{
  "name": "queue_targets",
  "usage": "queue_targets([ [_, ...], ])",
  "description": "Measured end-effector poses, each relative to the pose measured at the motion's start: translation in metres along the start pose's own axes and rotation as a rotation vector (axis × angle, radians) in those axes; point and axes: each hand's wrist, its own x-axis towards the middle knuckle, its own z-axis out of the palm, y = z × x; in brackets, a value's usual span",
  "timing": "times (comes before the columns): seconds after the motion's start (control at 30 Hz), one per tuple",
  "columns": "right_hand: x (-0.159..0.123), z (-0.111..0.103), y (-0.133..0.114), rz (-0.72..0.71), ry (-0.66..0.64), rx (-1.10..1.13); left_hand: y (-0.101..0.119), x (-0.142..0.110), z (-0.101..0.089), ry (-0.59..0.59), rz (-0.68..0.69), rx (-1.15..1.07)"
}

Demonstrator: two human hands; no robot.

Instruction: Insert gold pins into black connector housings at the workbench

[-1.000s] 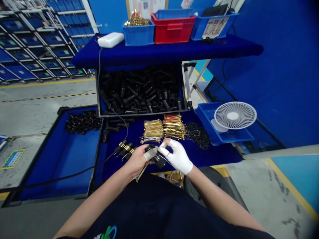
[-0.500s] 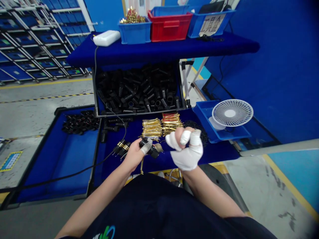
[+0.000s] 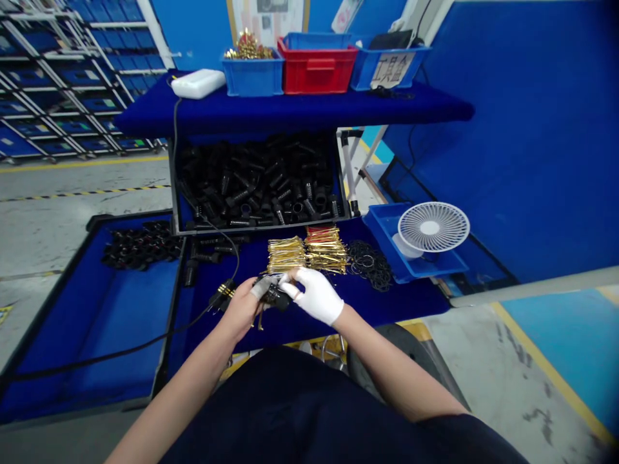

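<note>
My left hand (image 3: 244,305), bare with a taped fingertip, is closed round a small black cylindrical part (image 3: 274,296) over the blue work surface (image 3: 300,316). A thin gold pin hangs below that hand. My right hand (image 3: 316,295), in a white glove, pinches the same black part from the right. Two bundles of gold pins (image 3: 306,251) lie just beyond both hands. Several finished black parts with gold bands (image 3: 222,292) lie to the left of my left hand.
A bin of black cylindrical parts (image 3: 256,180) stands behind the pins. Black rings (image 3: 370,263) lie right of the pins, more black parts (image 3: 138,243) in the left tray. A white fan (image 3: 432,227) sits in a blue tray. Blue and red bins (image 3: 316,64) stand on the upper shelf.
My right hand swung up and away to the right as a fist, then came back down onto the black part held in my left hand. The view shifted slightly.
</note>
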Motion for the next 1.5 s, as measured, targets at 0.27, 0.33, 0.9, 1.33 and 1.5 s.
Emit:
queue_targets([
  [0.27,0.069,-0.067,0.122,0.319,0.005,-0.738,0.014,-0.009,-0.006,-0.144,-0.124,-0.212],
  [0.33,0.088,-0.068,0.139,0.338,-0.039,-0.752,0.013,-0.011,-0.002,-0.158,-0.159,-0.204],
  [0.9,0.084,-0.070,0.170,0.329,0.175,-0.478,0.016,-0.008,0.002,-0.055,-0.406,-0.632],
  [1.33,0.084,-0.126,0.121,0.206,0.670,0.512,0.028,-0.001,0.017,-0.043,-0.241,-0.616],
  [1.5,0.054,-0.094,0.052,0.199,0.467,0.783,0.025,-0.004,0.029,0.128,-0.013,-0.355],
])
